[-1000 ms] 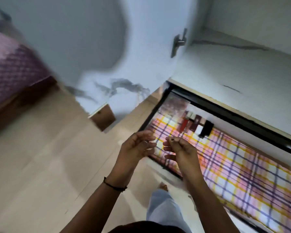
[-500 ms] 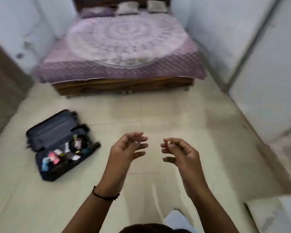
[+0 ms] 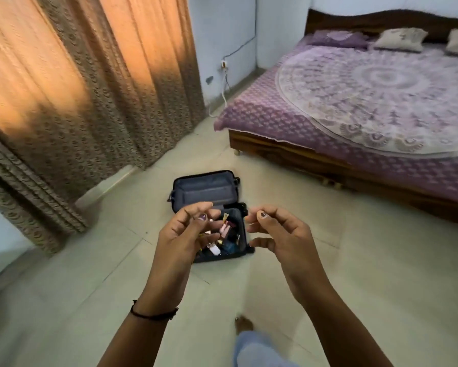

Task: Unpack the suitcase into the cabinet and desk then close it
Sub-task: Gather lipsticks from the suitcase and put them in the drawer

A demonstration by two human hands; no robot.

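Note:
A small dark suitcase [image 3: 205, 188] lies open on the tiled floor straight ahead, its lid flat toward the far side. The near half holds several small cosmetic items [image 3: 226, 229], tubes and bottles in pink, gold and blue. My left hand [image 3: 185, 234] hovers in front of the suitcase and hides part of its contents; the fingers are loosely curled and hold nothing. My right hand [image 3: 278, 234] is level with it, just to the right of the case, fingers apart and empty. The cabinet and desk are out of view.
A wooden bed [image 3: 355, 102] with a purple spread fills the right side. Patterned curtains [image 3: 77, 96] hang along the left wall. A white cable [image 3: 223, 88] runs down the far wall. My foot [image 3: 243, 324] and trouser leg show at the bottom.
The view swung from the open cabinet drawer, past the bed, to the suitcase, which is now centred and closer. Both hands stay raised and empty in the same pose.

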